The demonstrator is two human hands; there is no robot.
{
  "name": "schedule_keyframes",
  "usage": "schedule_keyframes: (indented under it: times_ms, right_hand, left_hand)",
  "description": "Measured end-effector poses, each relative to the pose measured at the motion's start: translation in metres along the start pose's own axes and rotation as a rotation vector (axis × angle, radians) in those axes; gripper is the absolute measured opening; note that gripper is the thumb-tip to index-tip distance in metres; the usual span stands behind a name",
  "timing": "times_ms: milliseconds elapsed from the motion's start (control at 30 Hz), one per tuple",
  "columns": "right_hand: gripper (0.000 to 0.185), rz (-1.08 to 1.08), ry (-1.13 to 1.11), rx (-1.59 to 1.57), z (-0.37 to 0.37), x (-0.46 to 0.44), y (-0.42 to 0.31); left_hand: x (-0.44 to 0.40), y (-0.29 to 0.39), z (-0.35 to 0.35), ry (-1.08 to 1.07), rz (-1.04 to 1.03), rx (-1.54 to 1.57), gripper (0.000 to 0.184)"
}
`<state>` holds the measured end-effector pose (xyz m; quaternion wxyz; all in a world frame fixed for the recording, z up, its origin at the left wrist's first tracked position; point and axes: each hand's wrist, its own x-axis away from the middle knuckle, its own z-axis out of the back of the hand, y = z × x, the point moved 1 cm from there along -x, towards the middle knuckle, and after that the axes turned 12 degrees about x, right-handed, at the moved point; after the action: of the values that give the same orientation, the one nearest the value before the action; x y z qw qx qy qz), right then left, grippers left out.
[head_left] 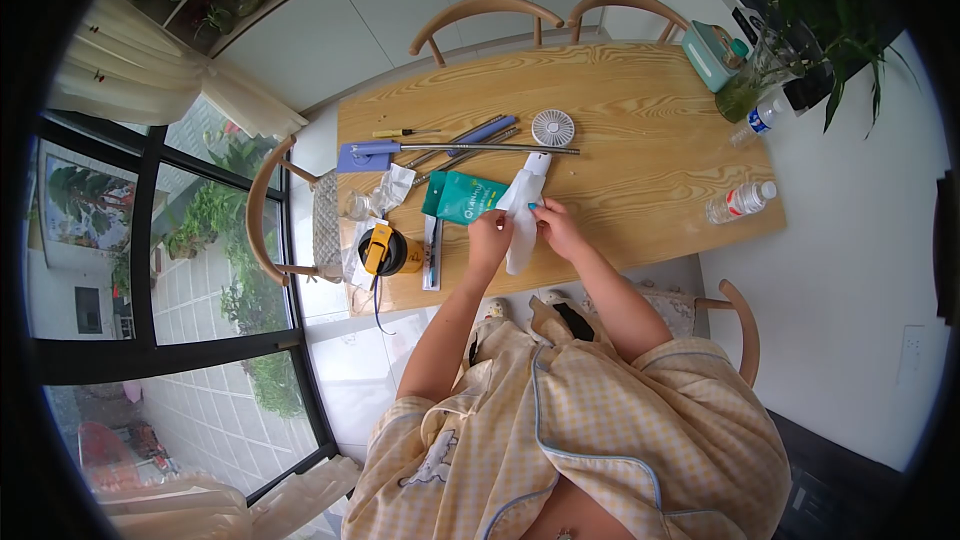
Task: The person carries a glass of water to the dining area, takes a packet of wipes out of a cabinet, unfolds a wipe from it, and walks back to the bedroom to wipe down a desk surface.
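Observation:
My left hand (490,238) and my right hand (560,227) are closed on opposite edges of a soft white sheet (521,218), which looks like a tissue or wipe, at the table's near side. Beyond the sheet lies a small white handheld fan (553,128) with a round grille. A white piece (537,163) juts from the sheet's far end; whether it belongs to the fan is unclear. Beside my left hand rests a teal packet (470,197) with white lettering. A slim packaged item (432,252) lies to its left.
Metal rods with blue-purple parts (480,136), a screwdriver (400,132) and a blue-purple flat piece (362,158) lie at the left. Near them stand a yellow-and-black cup (388,250) and crumpled clear plastic (392,188). Water bottles (742,202) and a plant vase (750,80) are at the right.

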<state>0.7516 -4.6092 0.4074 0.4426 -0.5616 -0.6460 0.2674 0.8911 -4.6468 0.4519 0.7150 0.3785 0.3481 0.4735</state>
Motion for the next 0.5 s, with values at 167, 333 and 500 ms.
schedule_keyframes:
  times_ms: [167, 333, 500]
  right_hand:
    - [0.013, -0.011, 0.009, -0.039, -0.002, 0.001, -0.003]
    - [0.014, 0.029, 0.084, -0.088, 0.008, -0.007, -0.002]
    - [0.016, -0.012, 0.392, -0.025, 0.029, -0.027, -0.002]
  left_hand:
    - [0.002, 0.001, 0.001, -0.005, -0.005, 0.166, 0.017]
    - [-0.016, -0.041, 0.025, 0.493, 0.284, 0.506, 0.016]
    - [-0.024, 0.016, 0.118, 0.741, 0.33, 0.987, 0.011]
